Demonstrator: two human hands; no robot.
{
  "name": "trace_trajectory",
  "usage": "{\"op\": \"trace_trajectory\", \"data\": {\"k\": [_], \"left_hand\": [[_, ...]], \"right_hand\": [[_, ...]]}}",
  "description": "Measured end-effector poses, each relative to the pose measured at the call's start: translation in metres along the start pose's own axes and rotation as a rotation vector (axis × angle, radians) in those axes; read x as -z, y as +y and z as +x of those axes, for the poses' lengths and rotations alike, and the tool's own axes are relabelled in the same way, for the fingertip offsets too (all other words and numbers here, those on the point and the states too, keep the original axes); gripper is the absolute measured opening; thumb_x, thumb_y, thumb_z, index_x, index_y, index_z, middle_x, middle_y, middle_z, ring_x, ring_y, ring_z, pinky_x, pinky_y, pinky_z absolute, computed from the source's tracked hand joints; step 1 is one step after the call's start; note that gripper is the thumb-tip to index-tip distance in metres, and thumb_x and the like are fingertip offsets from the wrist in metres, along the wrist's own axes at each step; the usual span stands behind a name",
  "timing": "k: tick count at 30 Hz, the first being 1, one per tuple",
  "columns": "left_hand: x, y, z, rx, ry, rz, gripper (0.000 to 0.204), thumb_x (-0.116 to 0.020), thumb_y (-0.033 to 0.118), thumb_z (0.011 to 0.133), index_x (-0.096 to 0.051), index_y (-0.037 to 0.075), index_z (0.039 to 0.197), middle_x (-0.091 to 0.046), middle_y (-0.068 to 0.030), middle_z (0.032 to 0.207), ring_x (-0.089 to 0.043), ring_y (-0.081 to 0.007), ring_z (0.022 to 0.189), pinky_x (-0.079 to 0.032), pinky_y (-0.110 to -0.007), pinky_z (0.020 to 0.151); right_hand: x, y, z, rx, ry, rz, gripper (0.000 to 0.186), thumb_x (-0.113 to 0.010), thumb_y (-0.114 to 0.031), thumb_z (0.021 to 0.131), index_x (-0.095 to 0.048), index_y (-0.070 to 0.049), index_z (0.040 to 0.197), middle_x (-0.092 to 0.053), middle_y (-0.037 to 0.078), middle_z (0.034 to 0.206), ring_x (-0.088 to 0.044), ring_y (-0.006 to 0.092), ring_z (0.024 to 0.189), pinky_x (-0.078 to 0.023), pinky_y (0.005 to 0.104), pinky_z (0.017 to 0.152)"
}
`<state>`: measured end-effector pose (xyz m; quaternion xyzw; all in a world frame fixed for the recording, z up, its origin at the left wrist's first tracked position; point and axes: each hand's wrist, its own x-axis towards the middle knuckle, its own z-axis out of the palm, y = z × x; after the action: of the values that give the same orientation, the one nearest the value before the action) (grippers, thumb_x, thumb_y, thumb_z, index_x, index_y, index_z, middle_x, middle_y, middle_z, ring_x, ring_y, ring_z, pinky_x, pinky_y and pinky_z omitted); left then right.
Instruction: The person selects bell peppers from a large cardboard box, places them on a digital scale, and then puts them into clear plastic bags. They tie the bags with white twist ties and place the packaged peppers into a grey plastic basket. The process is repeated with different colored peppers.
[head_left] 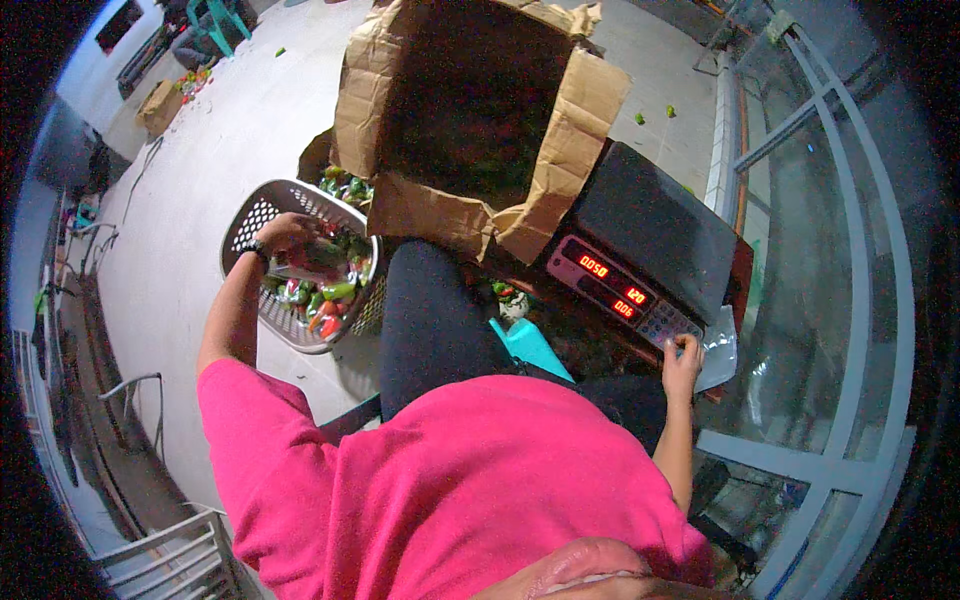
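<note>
My left hand (290,232) reaches into a pale perforated plastic basket (243,300) of bagged red and green peppers (325,312). Its fingers are bent over a bag, and what they grip is hard to make out. My right hand (683,355) has its fingers curled at the keypad (668,322) of a black digital scale (650,225) with red lit displays, beside clear plastic bags (720,348). Whether it holds anything is unclear. A large open cardboard box (348,105) with a dark interior stands between basket and scale, more peppers (345,185) behind the basket.
A turquoise plastic piece (530,345) lies by my legs. A glass-paned metal frame (840,300) runs along the right. Loose peppers (640,118) lie on the tiled floor (170,290). A small carton (158,106) and teal chair (225,25) are at the back left, a white slatted item (160,560) at lower left.
</note>
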<state>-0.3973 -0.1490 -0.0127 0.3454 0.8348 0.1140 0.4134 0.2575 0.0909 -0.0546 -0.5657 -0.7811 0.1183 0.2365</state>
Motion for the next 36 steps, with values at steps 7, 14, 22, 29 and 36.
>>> {"op": "trace_trajectory", "data": {"k": [7, 14, 22, 29, 36], "left_hand": [[-0.02, 0.128, -0.016, -0.668, -0.233, 0.351, 0.017, -0.052, 0.018, 0.075, -0.055, 0.001, 0.079, -0.057, -0.0117, 0.073, -0.054, -0.0242, 0.065, -0.044, -0.034, 0.061], [-0.055, 0.268, 0.137, -0.525, 0.19, 0.7, 0.023, -0.05, 0.025, 0.08, -0.055, 0.006, 0.092, -0.059, -0.0101, 0.093, -0.057, -0.0237, 0.078, -0.046, -0.033, 0.072], [-0.089, 0.321, 0.228, -0.353, 0.399, 0.428, 0.027, -0.052, 0.025, 0.076, -0.054, 0.007, 0.096, -0.057, -0.0105, 0.096, -0.056, -0.0255, 0.08, -0.047, -0.035, 0.072], [-0.092, 0.314, 0.236, -0.436, 0.474, 0.265, 0.032, -0.053, 0.025, 0.073, -0.052, 0.007, 0.1, -0.056, -0.0108, 0.099, -0.056, -0.0272, 0.082, -0.047, -0.036, 0.072], [-0.072, 0.292, 0.203, -0.621, 0.588, -0.071, 0.039, -0.055, 0.025, 0.07, -0.05, 0.008, 0.104, -0.054, -0.0111, 0.102, -0.055, -0.0288, 0.085, -0.047, -0.038, 0.071]], "right_hand": [[-0.007, 0.006, 0.003, 0.059, -0.03, -0.193, 0.025, -0.059, -0.017, 0.072, -0.048, -0.003, 0.089, -0.051, 0.013, 0.088, -0.044, 0.0308, 0.09, -0.033, 0.0396, 0.079], [0.004, -0.035, 0.015, 0.171, -0.15, -0.206, 0.026, -0.059, -0.017, 0.071, -0.048, -0.003, 0.089, -0.048, 0.014, 0.09, -0.041, 0.0325, 0.091, -0.032, 0.0403, 0.082], [0.03, -0.037, -0.02, 0.055, -0.278, -0.243, 0.019, -0.059, -0.014, 0.07, -0.05, -0.003, 0.083, -0.048, 0.014, 0.087, -0.043, 0.0316, 0.089, -0.033, 0.0411, 0.079], [0.016, -0.052, 0.001, 0.19, -0.295, -0.155, 0.011, -0.057, -0.008, 0.07, -0.05, -0.002, 0.076, -0.048, 0.013, 0.078, -0.046, 0.0304, 0.078, -0.037, 0.0371, 0.069], [-0.014, -0.132, 0.045, 0.433, -0.31, 0.136, 0.012, -0.057, -0.011, 0.072, -0.049, -0.003, 0.078, -0.051, 0.012, 0.08, -0.048, 0.0301, 0.079, -0.038, 0.0379, 0.07]]}}
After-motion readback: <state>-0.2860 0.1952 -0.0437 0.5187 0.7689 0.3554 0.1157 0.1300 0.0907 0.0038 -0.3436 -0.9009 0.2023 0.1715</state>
